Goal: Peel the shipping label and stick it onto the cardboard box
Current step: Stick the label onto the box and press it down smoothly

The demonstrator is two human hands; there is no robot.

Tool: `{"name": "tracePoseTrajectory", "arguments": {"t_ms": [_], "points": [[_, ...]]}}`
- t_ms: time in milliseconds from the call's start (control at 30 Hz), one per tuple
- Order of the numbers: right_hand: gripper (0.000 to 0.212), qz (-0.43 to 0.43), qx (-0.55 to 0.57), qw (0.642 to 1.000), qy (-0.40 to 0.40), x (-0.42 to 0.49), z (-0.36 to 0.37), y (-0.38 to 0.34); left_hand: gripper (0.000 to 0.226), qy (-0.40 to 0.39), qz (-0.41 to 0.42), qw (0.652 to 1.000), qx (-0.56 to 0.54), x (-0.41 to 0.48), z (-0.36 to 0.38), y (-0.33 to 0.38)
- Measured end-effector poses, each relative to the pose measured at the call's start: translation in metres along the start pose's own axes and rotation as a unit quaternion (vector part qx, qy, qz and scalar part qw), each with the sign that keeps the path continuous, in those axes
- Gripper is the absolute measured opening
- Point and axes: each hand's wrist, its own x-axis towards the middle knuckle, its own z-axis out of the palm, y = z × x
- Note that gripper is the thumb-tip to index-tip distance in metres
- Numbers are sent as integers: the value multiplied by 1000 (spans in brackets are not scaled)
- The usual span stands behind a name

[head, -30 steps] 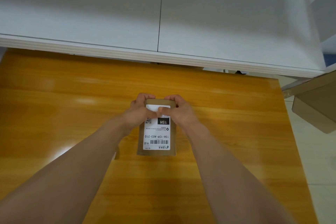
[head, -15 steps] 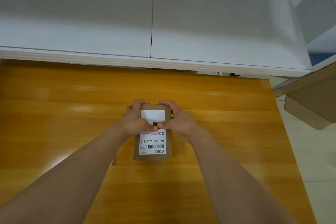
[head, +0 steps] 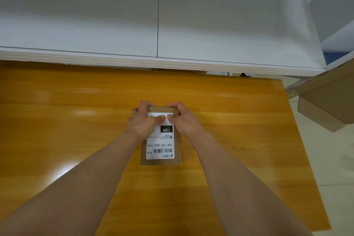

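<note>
Both thumbs press shipping label (head: 160, 140) (far end); apparently flat on cardboard box (head: 177, 151).

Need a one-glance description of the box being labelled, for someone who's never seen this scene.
On the orange wooden table, look mid-table between both hands. The cardboard box is small, flat and brown, with a white shipping label reading 15H on top. The other brown boxes sit off the table's right edge, unlabelled.
</note>
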Motion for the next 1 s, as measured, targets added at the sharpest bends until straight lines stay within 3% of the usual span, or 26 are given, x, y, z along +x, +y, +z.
{"name": "tracePoseTrajectory", "arguments": {"t_ms": [233,367,633,800,900,1000], "points": [[24,10,-12,998,62,4,17,-2,48,23,-10,1000,13,-2,2,8],[23,1,-42,998,51,5,15,-4,47,27,-19,999,-4,-1,2,9],[47,-9,-34,998,49,-5,3,-9,59,61,-69,989,-118,-3,-4,5],[47,2,-62,996,58,-10,1,-10,61,116,-134,970,-167,-4,-12,-3],[56,4,-106,993,50,-14,7,-8,76,131,-166,965,-155,-5,-16,-7],[67,8,-159,986,50,-14,10,-4,106,116,-200,963,-135,-8,-18,-9]]}}
